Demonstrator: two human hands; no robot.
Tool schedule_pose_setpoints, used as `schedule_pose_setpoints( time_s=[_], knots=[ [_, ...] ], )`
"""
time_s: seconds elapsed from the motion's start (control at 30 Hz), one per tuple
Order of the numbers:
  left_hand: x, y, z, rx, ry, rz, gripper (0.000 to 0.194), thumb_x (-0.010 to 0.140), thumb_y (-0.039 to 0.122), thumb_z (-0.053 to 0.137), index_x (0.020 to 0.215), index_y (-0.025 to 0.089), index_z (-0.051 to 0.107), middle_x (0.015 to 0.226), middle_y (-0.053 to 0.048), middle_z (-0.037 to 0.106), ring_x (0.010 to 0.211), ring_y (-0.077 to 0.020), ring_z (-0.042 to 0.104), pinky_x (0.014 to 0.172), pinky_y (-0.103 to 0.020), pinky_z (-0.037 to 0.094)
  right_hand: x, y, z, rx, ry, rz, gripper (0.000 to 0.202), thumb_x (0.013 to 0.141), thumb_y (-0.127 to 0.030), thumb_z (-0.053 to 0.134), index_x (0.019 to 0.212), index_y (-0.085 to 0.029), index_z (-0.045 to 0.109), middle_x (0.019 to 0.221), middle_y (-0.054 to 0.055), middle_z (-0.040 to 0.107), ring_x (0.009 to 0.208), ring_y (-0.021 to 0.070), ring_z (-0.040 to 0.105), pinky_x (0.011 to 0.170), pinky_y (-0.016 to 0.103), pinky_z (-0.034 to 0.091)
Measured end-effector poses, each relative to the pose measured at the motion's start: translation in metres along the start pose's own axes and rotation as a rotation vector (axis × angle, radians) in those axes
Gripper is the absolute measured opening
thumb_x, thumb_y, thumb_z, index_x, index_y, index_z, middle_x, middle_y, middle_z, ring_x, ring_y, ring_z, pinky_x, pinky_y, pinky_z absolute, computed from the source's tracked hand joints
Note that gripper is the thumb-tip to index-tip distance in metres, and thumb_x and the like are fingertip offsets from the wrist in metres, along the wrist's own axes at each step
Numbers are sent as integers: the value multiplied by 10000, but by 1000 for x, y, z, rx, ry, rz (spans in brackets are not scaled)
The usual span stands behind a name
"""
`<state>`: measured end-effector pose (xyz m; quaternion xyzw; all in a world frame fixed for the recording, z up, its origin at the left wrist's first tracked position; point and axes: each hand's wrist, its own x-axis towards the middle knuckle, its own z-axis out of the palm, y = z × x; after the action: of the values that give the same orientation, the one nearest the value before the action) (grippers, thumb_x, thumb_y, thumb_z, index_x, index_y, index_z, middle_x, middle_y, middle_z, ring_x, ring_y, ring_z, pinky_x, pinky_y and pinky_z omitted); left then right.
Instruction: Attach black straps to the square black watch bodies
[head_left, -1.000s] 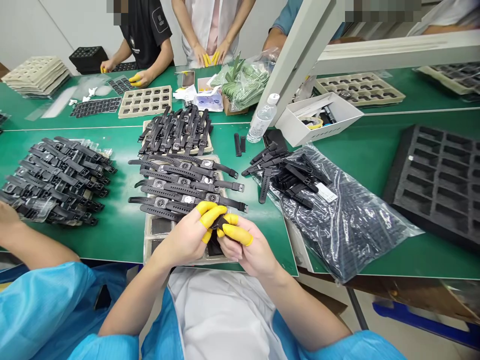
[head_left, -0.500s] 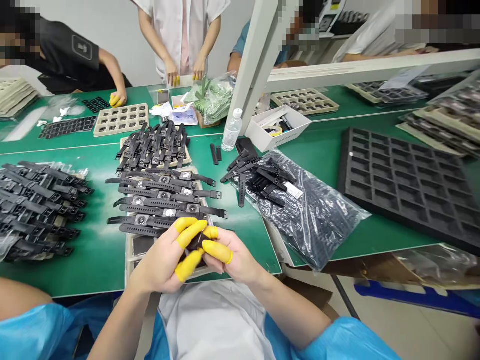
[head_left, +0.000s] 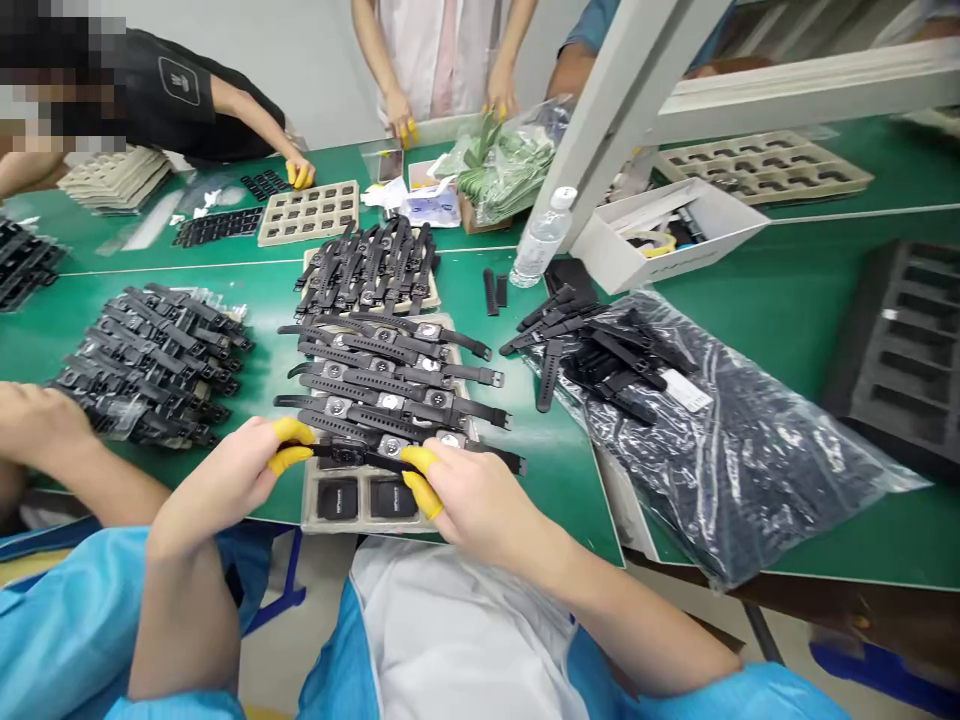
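Observation:
Stretched between my two hands is a black smartwatch [head_left: 349, 455] with its strap out to both sides. My left hand [head_left: 232, 480] pinches one strap end between yellow-covered fingertips. The other end is pinched by my right hand [head_left: 480, 495], also in yellow finger covers. Just beneath lies a beige tray [head_left: 309, 510] with two black square watch faces [head_left: 337, 498] in its front pockets. Several strapped watches [head_left: 390, 402] lie across the tray behind my hands, backs up. Further back, more watches [head_left: 367, 265] are heaped on another tray.
On the right, loose straps [head_left: 615, 350] lie on a clear plastic bag [head_left: 720, 450]. A water bottle [head_left: 544, 238] and white box [head_left: 667, 240] stand near the slanted post [head_left: 622, 120]. Left is a watch pile [head_left: 157, 365], near a neighbour's arm [head_left: 82, 450]. Co-workers' hands [head_left: 300, 173] are across the table.
My hands have moved apart, from close together around a small dark piece to holding the watch out by both strap ends. The view has shifted left, and a neighbour's forearm has appeared.

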<state>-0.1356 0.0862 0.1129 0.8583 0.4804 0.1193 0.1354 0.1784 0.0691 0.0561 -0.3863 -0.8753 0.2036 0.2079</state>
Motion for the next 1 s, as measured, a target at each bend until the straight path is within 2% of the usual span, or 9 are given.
schedule_pose_setpoints(
  time_s=[0.1,0.2,0.3,0.37,0.43,0.5,0.63,0.8,1.0],
  knots=[
    [3,-20,9,-32,-97,-67,247,947,261,498,930,268,745,831,-27,763,751,-217,693,742,-302,545,17,-13,14,-115,-109,8,133,1004,-148,527,999,-169,658,904,97,682,779,223,630,554,316,337],
    [3,-38,16,100,-119,-111,254,928,239,470,908,259,722,828,-37,763,781,-233,692,899,-370,527,27,-20,17,-213,-158,43,142,956,-96,574,1019,-187,662,916,90,677,829,231,644,548,314,330],
    [-1,-50,16,334,-26,-136,206,948,320,484,938,234,670,811,-70,742,773,-271,676,1029,-509,469,25,-15,10,-220,-125,67,93,974,-175,600,1007,-200,683,953,95,673,857,232,636,557,309,350],
    [-3,-46,13,488,119,-169,259,959,430,513,984,214,654,861,-119,733,807,-324,668,985,-567,475,22,1,1,-170,-19,96,154,1019,-285,575,1054,-202,700,991,104,677,901,238,634,612,308,401],
    [-2,-27,14,546,280,-188,354,962,515,534,1051,192,648,962,-165,726,856,-370,662,870,-548,513,18,32,-12,-153,147,238,253,1056,-353,516,1128,-192,698,1036,121,685,957,248,634,712,319,449],
    [2,7,24,416,332,-71,345,990,501,540,1118,194,631,1001,-146,727,898,-354,665,795,-480,536,13,76,-27,-228,300,518,287,1066,-351,483,1156,-168,685,1088,147,684,999,264,633,783,340,459],
    [10,91,73,157,181,294,252,1000,234,554,1229,172,639,1144,-120,740,1043,-280,661,874,-420,540,7,161,-42,-421,268,1019,406,990,-457,601,1176,-101,655,1187,210,633,1054,339,609,758,375,455],
    [22,143,121,435,86,261,123,839,99,627,819,148,738,992,-177,735,970,-351,625,810,-501,510,8,197,-25,-449,224,1050,363,962,-365,615,1209,-101,641,1245,208,606,1169,347,550,799,372,453],
    [44,154,106,537,-40,227,62,805,112,691,762,151,714,758,-99,624,754,-269,553,644,-404,460,-9,203,-27,-211,467,967,195,928,-292,520,999,-160,644,1117,189,637,1069,338,561,855,421,459]
  ],
)
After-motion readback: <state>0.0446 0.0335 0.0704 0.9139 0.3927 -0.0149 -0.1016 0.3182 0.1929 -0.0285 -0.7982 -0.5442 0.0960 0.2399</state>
